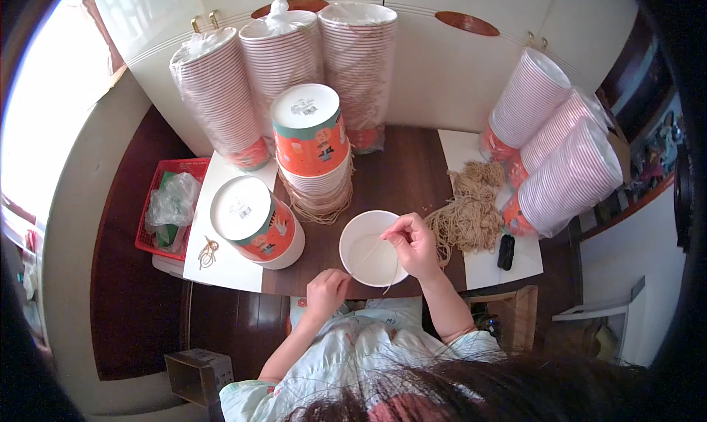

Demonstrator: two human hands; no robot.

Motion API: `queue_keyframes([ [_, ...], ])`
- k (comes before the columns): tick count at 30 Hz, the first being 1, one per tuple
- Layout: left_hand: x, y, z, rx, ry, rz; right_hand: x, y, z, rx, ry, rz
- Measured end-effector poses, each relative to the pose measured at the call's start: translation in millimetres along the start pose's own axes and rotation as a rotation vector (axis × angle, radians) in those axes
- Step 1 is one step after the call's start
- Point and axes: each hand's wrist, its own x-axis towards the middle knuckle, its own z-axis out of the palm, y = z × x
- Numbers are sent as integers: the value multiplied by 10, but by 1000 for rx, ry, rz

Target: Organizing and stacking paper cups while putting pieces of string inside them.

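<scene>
A white paper bucket stands open side up at the near edge of the dark wooden table. My right hand hovers over its right rim, fingers pinched on a thin tan string. My left hand pinches the same string's other end, just left of the bucket near the table's front edge. A heap of tan strings lies to the right of my right hand. Two stacks of upside-down orange printed buckets stand to the left.
Tall wrapped stacks of paper buckets lean against the white cabinet at the back and at the right. A red basket with plastic bags sits at the left. A black remote-like object lies at the right. A cardboard box is on the floor.
</scene>
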Motion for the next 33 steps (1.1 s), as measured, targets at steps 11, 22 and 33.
queue_keyframes([
  [11, -99, -24, 42, -53, 7, -131, -9, -536, -686, 285, -97, 162],
  [22, -232, 447, 171, -183, -311, 75, -166, -442, -1255, 1118, 165, -2],
  [33, 1013, -5, 82, 18, -141, 113, -110, 57, -341, -98, -139, 82],
])
